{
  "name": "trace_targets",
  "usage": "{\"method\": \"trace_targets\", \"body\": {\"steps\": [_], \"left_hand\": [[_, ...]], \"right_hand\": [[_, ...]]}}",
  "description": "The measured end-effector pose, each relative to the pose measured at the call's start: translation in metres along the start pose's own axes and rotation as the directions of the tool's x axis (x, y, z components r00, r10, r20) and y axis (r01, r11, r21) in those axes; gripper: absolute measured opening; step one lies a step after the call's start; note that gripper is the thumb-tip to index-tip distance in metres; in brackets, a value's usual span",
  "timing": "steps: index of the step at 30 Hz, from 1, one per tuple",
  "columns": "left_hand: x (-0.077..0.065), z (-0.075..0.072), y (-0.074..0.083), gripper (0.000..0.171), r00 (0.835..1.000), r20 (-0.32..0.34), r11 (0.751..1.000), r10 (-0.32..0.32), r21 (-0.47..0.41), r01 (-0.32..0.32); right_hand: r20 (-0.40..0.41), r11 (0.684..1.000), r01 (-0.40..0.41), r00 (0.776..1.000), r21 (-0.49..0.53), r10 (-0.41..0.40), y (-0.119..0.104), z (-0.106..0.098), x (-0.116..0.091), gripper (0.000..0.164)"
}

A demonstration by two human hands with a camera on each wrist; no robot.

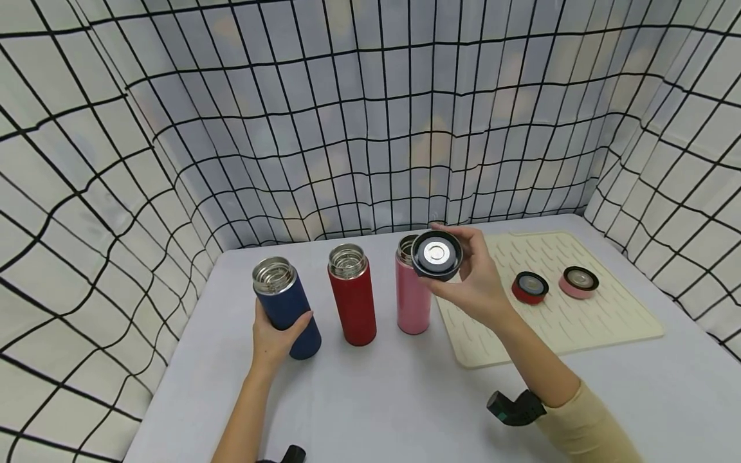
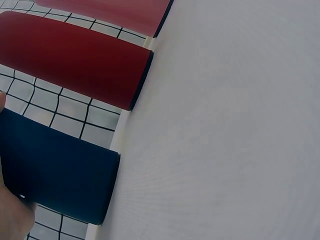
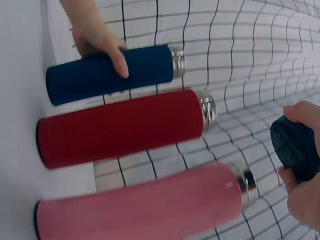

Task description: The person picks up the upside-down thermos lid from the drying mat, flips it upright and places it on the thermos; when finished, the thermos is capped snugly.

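On the left of the table, my left hand (image 1: 274, 341) grips a blue thermos bottle (image 1: 295, 315), which stands without a lid, its steel mouth showing. My right hand (image 1: 475, 276) holds a dark blue lid (image 1: 437, 255) between thumb and fingers, its underside turned toward the head camera. In the right wrist view the same lid (image 3: 292, 150) is at the right edge, apart from all the bottles. A lidless red thermos bottle (image 1: 354, 299) stands beside the blue one. Behind the held lid, a lidless pink thermos bottle (image 1: 413, 305) is partly hidden.
A cream drying mat (image 1: 602, 328) lies on the right of the white table (image 1: 393, 405). On it rest a red lid (image 1: 529, 287) and a pink lid (image 1: 578, 282), undersides up. Black netting (image 1: 365, 138) over white cloth encloses the back and sides.
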State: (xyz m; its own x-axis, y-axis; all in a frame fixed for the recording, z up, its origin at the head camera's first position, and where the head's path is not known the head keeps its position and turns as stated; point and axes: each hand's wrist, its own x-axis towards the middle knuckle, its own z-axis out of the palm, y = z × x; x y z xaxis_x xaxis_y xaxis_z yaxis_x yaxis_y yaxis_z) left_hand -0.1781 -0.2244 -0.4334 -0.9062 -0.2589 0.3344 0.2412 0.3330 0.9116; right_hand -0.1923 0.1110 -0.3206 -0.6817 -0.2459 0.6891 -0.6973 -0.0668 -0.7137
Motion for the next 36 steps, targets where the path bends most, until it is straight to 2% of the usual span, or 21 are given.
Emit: {"method": "trace_targets", "body": {"steps": [7, 13, 22, 26, 30, 33, 36], "left_hand": [[-0.001, -0.002, 0.003, 0.086, 1.0, -0.001, 1.0, -0.024, -0.006, 0.024], [-0.001, -0.001, 0.0, 0.084, 1.0, -0.005, 1.0, -0.029, -0.007, 0.029], [0.001, -0.004, -0.003, 0.085, 1.0, 0.008, 0.999, 0.03, -0.01, -0.03], [0.002, -0.004, -0.004, 0.085, 1.0, 0.018, 1.0, 0.01, -0.016, -0.009], [0.002, -0.004, -0.003, 0.084, 1.0, 0.023, 1.0, -0.005, -0.003, 0.005], [0.001, -0.004, -0.003, 0.084, 1.0, 0.028, 1.0, 0.003, -0.003, -0.003], [0.0, -0.004, -0.004, 0.084, 1.0, 0.028, 1.0, 0.007, -0.009, -0.006]], "right_hand": [[0.105, 0.999, 0.044, 0.994, -0.031, -0.04, -0.01, 0.042, 0.019, 0.075], [0.198, 0.994, 0.104, 0.975, 0.01, -0.104, -0.012, 0.079, 0.031, 0.073], [0.24, 0.992, 0.11, 0.963, 0.066, -0.122, -0.005, 0.127, 0.05, 0.075], [0.245, 0.989, 0.149, 0.958, 0.027, -0.151, -0.001, 0.142, 0.059, 0.07], [0.258, 0.973, 0.228, 0.942, -0.033, -0.213, 0.004, 0.151, 0.069, 0.069], [0.266, 0.95, 0.285, 0.932, -0.127, -0.244, 0.006, 0.155, 0.073, 0.068], [0.293, 0.923, 0.311, 0.926, -0.229, -0.239, 0.006, 0.158, 0.076, 0.067]]}}
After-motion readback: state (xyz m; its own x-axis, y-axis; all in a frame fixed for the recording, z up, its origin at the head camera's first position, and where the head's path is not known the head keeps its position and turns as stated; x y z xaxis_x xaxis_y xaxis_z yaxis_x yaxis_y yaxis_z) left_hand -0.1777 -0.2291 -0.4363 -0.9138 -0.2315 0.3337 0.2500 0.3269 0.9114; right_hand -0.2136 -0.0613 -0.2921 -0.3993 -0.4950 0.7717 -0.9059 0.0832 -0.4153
